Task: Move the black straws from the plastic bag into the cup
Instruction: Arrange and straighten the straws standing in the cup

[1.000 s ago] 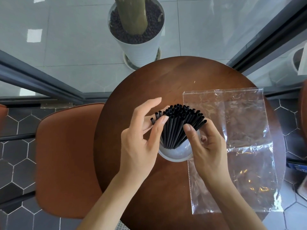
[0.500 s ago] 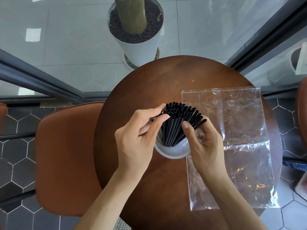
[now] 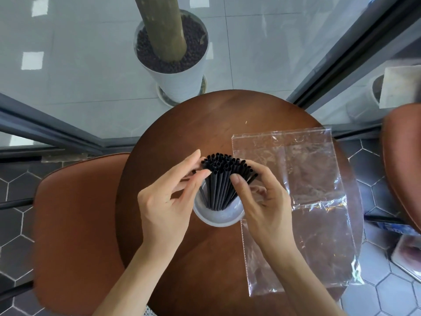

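While both hands close in on the bundle from either side, the black straws [image 3: 219, 181] are standing in the white cup [image 3: 217, 216] near the middle of the round wooden table [image 3: 182, 124], fanned out at the top with their open ends facing up. The left hand [image 3: 167, 201] comes in with thumb and fingers curled, pinching at the outermost straws on its side of the fan. The right hand [image 3: 265, 206] has its thumb laid across the front of the bundle and its fingers wrapped behind, so it's gripping that flank. Over to the right, the plastic bag [image 3: 303, 201] lies flat and crinkled on the tabletop, just beside the cup, and looks to have nothing black left inside. So by my reckoning the transfer is essentially made and this is tidying work. These straws should be feather-light, thin-walled, fairly stiff along their length but easy to crush or kink if squeezed hard, and smooth enough to slip past one another. Best to hold them as a gathered bunch, up near the tops where they splay, with gentle pressure from both sides. The cup looks light too, and the leaning bundle could tip it if pushed sideways. A brown chair [image 3: 75, 215] sits at left, a potted plant [image 3: 173, 53] beyond the glass.
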